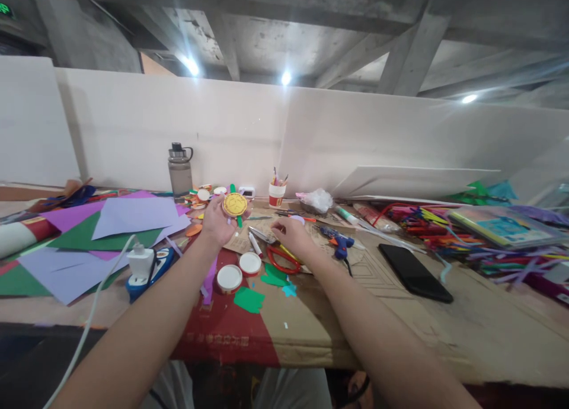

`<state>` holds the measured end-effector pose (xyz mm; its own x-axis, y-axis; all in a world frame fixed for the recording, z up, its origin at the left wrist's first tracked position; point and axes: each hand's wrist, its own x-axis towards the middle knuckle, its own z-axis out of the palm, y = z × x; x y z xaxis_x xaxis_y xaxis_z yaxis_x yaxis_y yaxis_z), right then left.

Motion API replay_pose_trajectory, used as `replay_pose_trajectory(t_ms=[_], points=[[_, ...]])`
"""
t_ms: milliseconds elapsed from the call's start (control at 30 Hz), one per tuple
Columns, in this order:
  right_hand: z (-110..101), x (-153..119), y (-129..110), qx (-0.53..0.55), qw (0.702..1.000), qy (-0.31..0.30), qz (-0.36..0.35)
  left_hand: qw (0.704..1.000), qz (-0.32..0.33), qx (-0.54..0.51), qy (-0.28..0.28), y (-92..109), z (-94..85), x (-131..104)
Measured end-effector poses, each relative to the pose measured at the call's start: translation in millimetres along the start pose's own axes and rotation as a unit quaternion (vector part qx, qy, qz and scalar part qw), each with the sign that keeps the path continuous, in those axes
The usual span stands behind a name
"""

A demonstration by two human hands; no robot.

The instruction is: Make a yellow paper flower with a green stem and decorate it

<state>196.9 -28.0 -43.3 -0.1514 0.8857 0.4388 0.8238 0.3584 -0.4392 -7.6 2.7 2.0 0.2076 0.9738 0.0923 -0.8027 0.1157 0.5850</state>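
My left hand (217,222) holds up a round yellow disc (235,204) with a raised pattern and green strips sticking out at its top and bottom. Over the cardboard to the right, my right hand (293,236) has its fingers curled together in a pinch; whatever sits between them is too small to make out. Beneath that hand lie red-handled scissors (284,264). A white marker (255,243) rests between the two hands. Closer to me are two round white lids (229,278) and cut green paper pieces (249,300), with a small blue star (289,290) beside them.
Coloured paper sheets (133,216) and a plugged blue power strip (149,272) lie left. A bottle (180,172) and a paper cup of tools (276,194) stand behind. Rightward are a blue glue gun (341,245), a black phone (413,271) and pipe cleaners (427,222).
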Motion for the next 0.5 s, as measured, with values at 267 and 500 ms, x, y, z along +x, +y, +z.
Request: replay_pose_trajectory(t_ms=[267,500], points=[[-11.1,2.4,6.3,0.070,0.985,0.151,0.035,0.998,0.029,0.049,0.028,5.0,-3.7,6.5],[-20.7,4.3,10.3,0.112,0.968,0.208,0.087,0.994,0.053,0.033,0.086,9.7,-9.7,12.4]])
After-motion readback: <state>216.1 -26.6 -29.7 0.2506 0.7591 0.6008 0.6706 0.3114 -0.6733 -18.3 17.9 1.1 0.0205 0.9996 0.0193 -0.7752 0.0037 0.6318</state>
